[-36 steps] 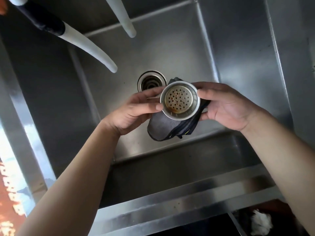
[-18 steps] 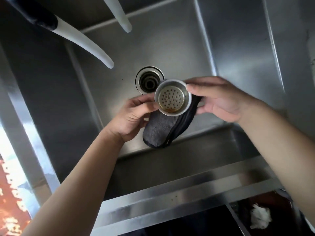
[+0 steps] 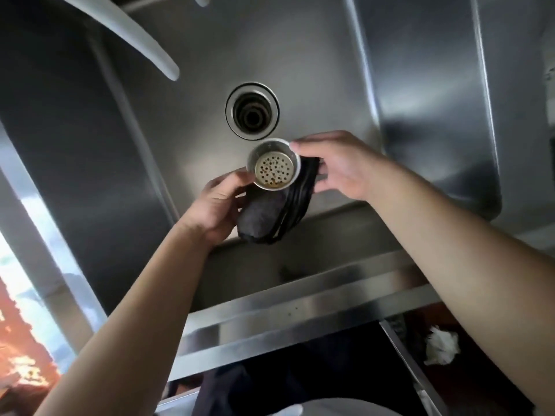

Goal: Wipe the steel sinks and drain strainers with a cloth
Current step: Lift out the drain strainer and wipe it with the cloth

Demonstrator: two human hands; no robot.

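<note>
head camera looks down into a steel sink [image 3: 315, 70] with both bare forearms reaching in from the near edge. the strainer [image 3: 273, 167], a small round metal cup with a perforated bottom, is held up above the sink floor, its open side facing the camera; a brownish stain sits along the lower inside edge. it hangs just on the near side of the open drain hole [image 3: 252, 110], which shows dark rings inside and has nothing in it.

the left hand [image 3: 220, 202] comes up from below left, its grip curled so the fingertips press on the lower left rim of the strainer. the dark cloth [image 3: 270, 216] hangs bunched below and behind the strainer, its folds draping down toward the front wall of the sink; it passes against the left palm, but whether that hand actually clamps it cannot be told. the right hand [image 3: 339, 166] reaches in from the right, its grip pinching the upper right rim of the strainer with thumb and forefinger, the other fingers loosely bent behind the cloth's upper edge.

a pale curved spout [image 3: 141, 40] crosses the top left above the sink, and a second one [image 3: 201, 0] just shows at the top edge. below the sink's front rim, at lower right, lies a crumpled white wad [image 3: 441, 349] on a dark surface.
</note>
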